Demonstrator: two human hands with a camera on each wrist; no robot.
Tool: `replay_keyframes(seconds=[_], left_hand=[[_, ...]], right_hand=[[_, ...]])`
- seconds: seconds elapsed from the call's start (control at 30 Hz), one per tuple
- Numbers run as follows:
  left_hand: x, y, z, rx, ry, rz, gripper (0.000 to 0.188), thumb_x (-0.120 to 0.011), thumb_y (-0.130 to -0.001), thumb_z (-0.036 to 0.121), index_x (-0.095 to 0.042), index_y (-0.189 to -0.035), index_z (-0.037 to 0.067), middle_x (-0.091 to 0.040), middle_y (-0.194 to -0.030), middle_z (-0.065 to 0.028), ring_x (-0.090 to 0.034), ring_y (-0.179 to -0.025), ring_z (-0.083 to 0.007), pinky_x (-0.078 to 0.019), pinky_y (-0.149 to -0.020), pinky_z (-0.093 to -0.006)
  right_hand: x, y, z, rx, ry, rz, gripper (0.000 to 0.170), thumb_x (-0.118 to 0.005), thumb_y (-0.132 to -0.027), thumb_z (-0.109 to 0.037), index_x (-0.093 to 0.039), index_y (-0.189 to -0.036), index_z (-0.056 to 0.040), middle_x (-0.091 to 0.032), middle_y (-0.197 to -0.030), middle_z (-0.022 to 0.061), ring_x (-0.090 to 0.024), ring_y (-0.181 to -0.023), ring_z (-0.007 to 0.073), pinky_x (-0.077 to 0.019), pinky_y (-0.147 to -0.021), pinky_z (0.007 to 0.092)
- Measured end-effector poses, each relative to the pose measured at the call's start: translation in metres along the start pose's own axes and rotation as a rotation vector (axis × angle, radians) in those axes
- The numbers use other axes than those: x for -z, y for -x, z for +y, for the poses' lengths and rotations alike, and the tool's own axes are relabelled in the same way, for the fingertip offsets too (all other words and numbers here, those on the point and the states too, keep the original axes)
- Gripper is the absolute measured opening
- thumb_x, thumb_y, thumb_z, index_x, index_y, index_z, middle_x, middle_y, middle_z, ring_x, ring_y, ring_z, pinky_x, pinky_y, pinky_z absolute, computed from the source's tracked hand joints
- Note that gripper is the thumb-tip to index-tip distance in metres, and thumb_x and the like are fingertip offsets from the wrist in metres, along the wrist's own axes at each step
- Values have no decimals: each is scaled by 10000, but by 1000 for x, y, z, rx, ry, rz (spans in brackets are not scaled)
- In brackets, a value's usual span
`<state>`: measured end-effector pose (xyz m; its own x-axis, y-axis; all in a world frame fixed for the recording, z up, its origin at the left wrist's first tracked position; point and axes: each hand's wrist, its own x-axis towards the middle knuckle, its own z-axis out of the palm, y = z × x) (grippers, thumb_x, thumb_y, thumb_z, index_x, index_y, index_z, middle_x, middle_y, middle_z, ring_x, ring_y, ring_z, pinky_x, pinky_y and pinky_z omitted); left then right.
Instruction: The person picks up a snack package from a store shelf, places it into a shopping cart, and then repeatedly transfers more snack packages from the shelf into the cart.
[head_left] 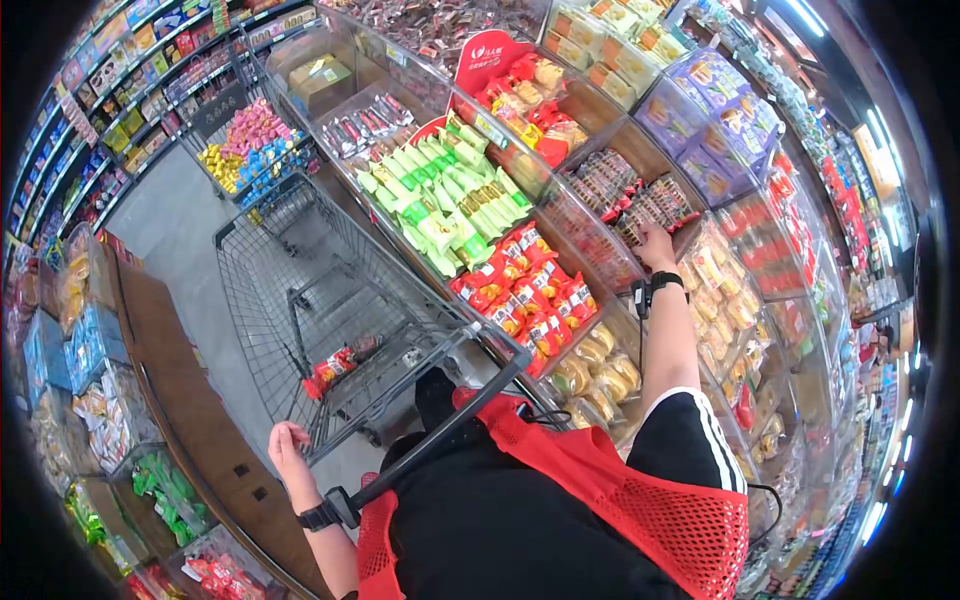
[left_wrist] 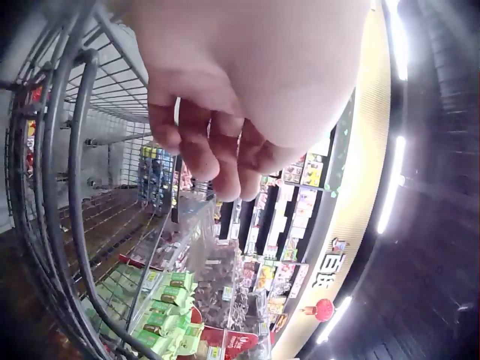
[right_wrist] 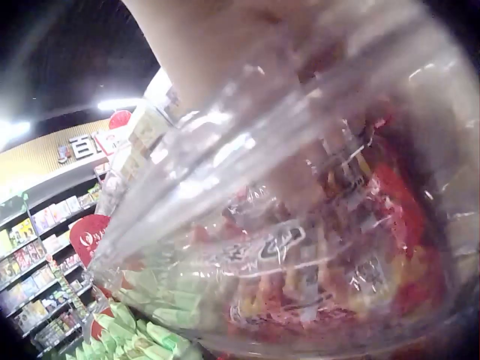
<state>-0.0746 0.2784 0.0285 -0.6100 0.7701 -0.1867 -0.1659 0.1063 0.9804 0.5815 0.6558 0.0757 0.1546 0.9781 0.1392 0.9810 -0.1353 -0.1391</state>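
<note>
My right hand [head_left: 657,248] reaches down into a clear bin of dark red and brown striped snack packs [head_left: 605,182], its fingers at the packs. In the right wrist view the clear plastic wall [right_wrist: 217,154] stands in front of the hand and blurs it, so I cannot tell whether it grips a pack. My left hand [head_left: 288,447] hangs beside the shopping cart [head_left: 455,425], palm bare and fingers loosely bent. The left wrist view has those fingers [left_wrist: 199,154] curling down with nothing in them. A red snack pack [head_left: 328,375] lies in the cart.
Green packs [head_left: 450,190], red packs [head_left: 530,295] and yellow-wrapped cakes [head_left: 597,375] fill neighbouring bins. Purple boxes [head_left: 710,120] stack behind. Past the cart stands a wire basket of pink, yellow and blue sweets [head_left: 255,145]. A brown counter edge [head_left: 165,350] runs along the left.
</note>
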Motion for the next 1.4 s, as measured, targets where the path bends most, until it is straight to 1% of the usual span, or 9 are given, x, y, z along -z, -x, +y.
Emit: replay_keyframes(seconds=[0.33,0.43,0.53,0.63,0.8,0.9,1.0,1.17,1.4], left_hand=[[4,-9,-7,12,21,48,268,-480,-960,224,-587,-831,16,-549,-707,-23,-511,-647,-95,-414,-607,-239],[5,-9,-7,14,60,29,269,-479,-959,222,-595,-830,16,-557,-712,-27,-518,-654,-96,-417,-609,-241],[1,-9,1,37,103,1,269,-476,-960,222,-599,-831,21,-564,-717,-26,-522,-663,-92,-417,-614,-236],[0,-12,-1,47,130,-37,269,-469,-963,224,-599,-840,22,-565,-718,-21,-525,-671,-88,-415,-620,-227],[-1,-10,3,62,122,-36,271,-455,-967,219,-595,-845,22,-559,-718,-14,-521,-674,-82,-414,-622,-224],[0,-12,3,77,112,16,268,-456,-967,211,-595,-840,21,-554,-710,-9,-515,-666,-76,-411,-620,-219],[3,-15,-5,124,91,59,259,-459,-964,197,-597,-834,19,-553,-700,-6,-510,-657,-71,-409,-616,-216],[2,-16,-5,223,0,71,248,-461,-959,163,-610,-844,2,-565,-690,-11,-520,-650,-70,-420,-619,-216],[2,-22,4,313,-29,104,244,-459,-955,148,-615,-859,-14,-584,-703,-29,-544,-674,-89,-432,-629,-229]], right_hand=[[-1,-12,11,9,195,29,295,-672,-645,-233,-674,-798,19,-645,-836,249,-628,-827,407,-499,-780,461],[63,6,-44,128,151,160,417,-689,-735,-260,-603,-1010,42,-604,-981,240,-571,-943,389,-440,-864,440],[120,39,-132,167,-233,265,448,-658,-837,-240,-540,-1172,35,-606,-1109,177,-587,-1024,282,-442,-897,354],[136,69,-235,275,-848,-62,387,-604,-890,-171,-526,-1220,16,-598,-1162,117,-570,-1051,177,-437,-901,301],[43,110,-403,541,-800,-712,425,-672,-839,-179,-545,-1205,-6,-654,-1049,104,-613,-946,172,-483,-848,314],[-71,128,-463,934,-489,-710,441,-728,-766,-275,-593,-1098,-18,-657,-971,178,-646,-888,293,-494,-788,357],[-169,140,-494,1016,-233,-904,423,-732,-738,-290,-618,-1053,-32,-644,-1004,207,-620,-942,351,-490,-806,408],[-279,151,-502,901,266,-995,392,-688,-780,-268,-609,-1060,-5,-639,-1020,222,-605,-994,353,-482,-837,412],[-359,159,-471,710,335,-1165,375,-449,-890,-95,-469,-1261,-44,-459,-1291,235,-497,-1150,401,-423,-962,428]])
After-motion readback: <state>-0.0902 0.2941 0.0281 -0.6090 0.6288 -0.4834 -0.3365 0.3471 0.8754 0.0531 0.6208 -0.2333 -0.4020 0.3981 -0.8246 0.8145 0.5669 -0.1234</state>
